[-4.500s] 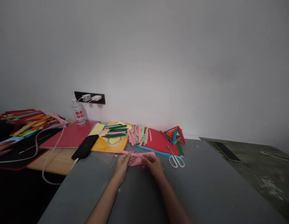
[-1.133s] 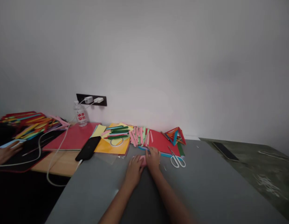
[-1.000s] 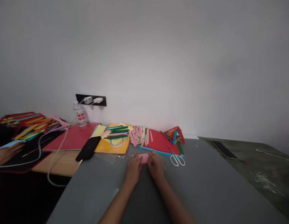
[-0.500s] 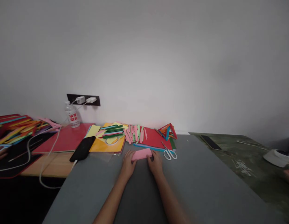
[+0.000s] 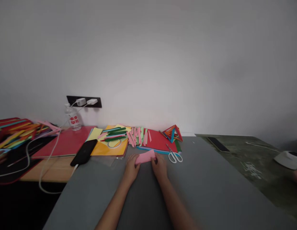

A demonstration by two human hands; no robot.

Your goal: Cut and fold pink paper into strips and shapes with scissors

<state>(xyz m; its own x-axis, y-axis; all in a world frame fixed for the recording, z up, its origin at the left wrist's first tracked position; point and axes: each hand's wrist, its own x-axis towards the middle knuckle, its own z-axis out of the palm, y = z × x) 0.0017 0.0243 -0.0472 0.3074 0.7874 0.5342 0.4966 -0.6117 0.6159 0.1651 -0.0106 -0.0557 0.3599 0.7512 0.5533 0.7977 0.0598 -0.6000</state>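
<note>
A folded piece of pink paper point(image 5: 145, 157) lies between my hands, just above the grey tabletop point(image 5: 201, 191) or on it. My left hand point(image 5: 132, 166) pinches its left end, thumb in front. At its right end my right hand point(image 5: 160, 164) grips the paper with thumb and fingers. White-handled scissors point(image 5: 174, 157) rest just beyond my right hand. Behind the paper, several pink and green paper strips point(image 5: 138, 136) lie on red paper point(image 5: 156, 140). A small frame of folded coloured paper point(image 5: 172, 133) stands at the back.
A black phone point(image 5: 84, 152) with a cable and a water bottle point(image 5: 73, 118) are on the left. Orange paper point(image 5: 110, 150) lies beside the phone. Another phone point(image 5: 218, 144) and a white cap-like object point(image 5: 288, 159) are on the green surface at right. Other people's hands show at both edges.
The pink paper now bends slightly upward at its right end. Both hands stay at its ends. The whole view has shifted slightly.
</note>
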